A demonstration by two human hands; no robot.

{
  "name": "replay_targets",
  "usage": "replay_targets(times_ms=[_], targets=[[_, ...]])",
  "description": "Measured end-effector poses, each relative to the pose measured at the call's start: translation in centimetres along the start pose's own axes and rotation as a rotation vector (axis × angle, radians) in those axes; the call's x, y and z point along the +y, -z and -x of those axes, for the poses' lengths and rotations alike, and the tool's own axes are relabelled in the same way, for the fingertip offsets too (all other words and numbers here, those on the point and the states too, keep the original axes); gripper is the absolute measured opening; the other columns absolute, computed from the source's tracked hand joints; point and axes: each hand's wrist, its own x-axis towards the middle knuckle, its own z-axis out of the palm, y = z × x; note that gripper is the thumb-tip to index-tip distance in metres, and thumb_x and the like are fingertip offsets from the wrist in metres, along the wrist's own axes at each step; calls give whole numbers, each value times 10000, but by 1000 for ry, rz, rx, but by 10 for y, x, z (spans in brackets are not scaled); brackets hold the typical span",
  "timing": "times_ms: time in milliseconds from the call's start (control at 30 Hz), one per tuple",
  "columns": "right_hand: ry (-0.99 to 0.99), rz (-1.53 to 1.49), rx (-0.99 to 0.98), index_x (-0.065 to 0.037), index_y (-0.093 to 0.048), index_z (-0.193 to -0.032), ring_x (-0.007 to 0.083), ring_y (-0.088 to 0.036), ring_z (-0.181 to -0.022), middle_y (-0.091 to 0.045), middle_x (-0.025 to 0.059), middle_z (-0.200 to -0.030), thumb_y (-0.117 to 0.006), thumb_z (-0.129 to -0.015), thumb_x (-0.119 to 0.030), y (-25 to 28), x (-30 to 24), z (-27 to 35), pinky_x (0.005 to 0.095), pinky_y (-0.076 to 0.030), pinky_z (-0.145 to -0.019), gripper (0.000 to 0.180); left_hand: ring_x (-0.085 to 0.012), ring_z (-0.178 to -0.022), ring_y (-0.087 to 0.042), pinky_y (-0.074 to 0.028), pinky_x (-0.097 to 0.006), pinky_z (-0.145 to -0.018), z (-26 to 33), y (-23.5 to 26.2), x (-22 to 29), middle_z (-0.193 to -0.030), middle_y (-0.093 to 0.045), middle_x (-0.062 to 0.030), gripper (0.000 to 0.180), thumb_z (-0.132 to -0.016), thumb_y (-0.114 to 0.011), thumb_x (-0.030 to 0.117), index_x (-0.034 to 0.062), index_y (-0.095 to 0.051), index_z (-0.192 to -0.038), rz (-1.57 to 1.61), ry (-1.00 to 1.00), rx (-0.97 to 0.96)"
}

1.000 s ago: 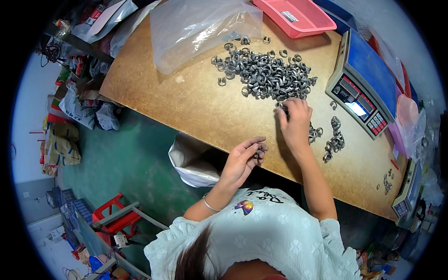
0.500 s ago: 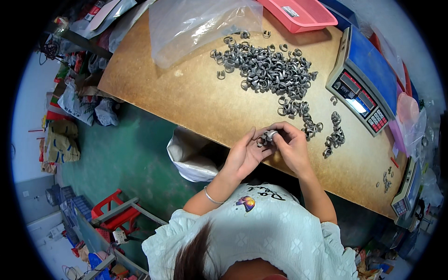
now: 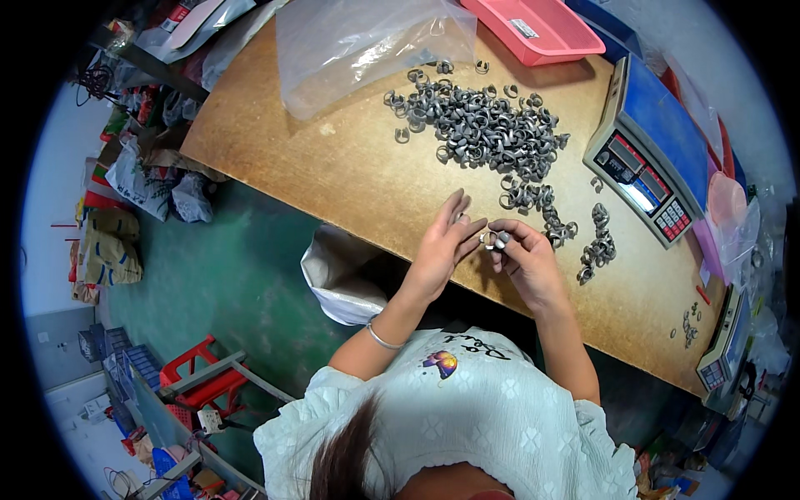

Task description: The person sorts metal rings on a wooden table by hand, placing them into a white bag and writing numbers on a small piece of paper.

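right hand (image 3: 533, 265): thumb and fingers drawn together in a pinch, with a few small grey rings (image 3: 501, 240) caught at the fingertips, near the front edge of the desk (image 3: 333, 187).
left hand (image 3: 439, 254): partly open, fingers stretched out and spread, one tip just beside the pinched rings; whether it has hold of anything cannot be told.
bracelet (image 3: 384, 338): a pale band around the left wrist.
main pile (image 3: 496, 129): a broad heap of grey rings on the desk, beyond both hands, with a few strays around its left and upper edges.
trail (image 3: 542, 204): a short string of similar rings that runs from the lower side of the main pile toward the right hand.
cluster (image 3: 599, 246): a narrow strip of rings to the right of the trail, set apart from it.
scale (image 3: 667, 129): blue on top, display lit, on the right part of the desk.
clear bag (image 3: 358, 62): spread on the desk, to the upper left of the main pile.
basket (image 3: 542, 58): pink, shallow, near the far edge.
sack (image 3: 346, 307): white, open at the mouth, below the front edge.
stool (image 3: 187, 362): red, on the green floor (image 3: 250, 275).
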Motion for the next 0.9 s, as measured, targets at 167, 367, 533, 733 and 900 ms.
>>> replay_targets(times_ms=[167,367,533,733,900], targets=[[354,622,76,30,-543,-1013,163,-566,-741,-573,94,-857,-505,-806,31,-18,8,4,267,-468,-643,210,-214,-1113,-469,-405,-318,-918,12,-10,-4,-1301,-382,-153,435,-943,-408,180,-44,-309,-1302,89,-30,31],[584,1060,17,18,-569,-941,310,-572,-818,-560,174,-917,-534,-747,60,-32,0,4,333,-467,-708,202,-220,-1001,-542,-471,-332,-845,24,12,-14,-1069,-549,-135,296,-932,-436,158,-54,-468,-1136,358,61,50],[504,1128,148,9,-553,-1010,312,-537,-848,-542,164,-942,-583,-758,-1,-19,-12,-9,347,-448,-743,255,-216,-858,-576,-494,-305,-733,42,32,-9,-897,-572,-110,239,-913,-460,123,-41,-500,-1081,477,26,148],[736,1480,34,-5,-530,-976,313,-486,-905,-504,153,-923,-637,-728,-67,-18,22,-25,379,-425,-746,277,-115,-557,-403,-307,-220,-478,79,78,-23,-718,-475,-49,173,-901,-479,122,-29,-531,-969,-122,-317,463],[735,1366,44,10,-535,-949,295,-503,-874,-514,132,-909,-644,-717,-78,-13,30,-19,367,-428,-744,271,-242,-814,-556,-450,-311,-672,85,102,-23,-973,-536,-158,282,-920,-452,168,-51,-487,-1093,-563,-28,284]])
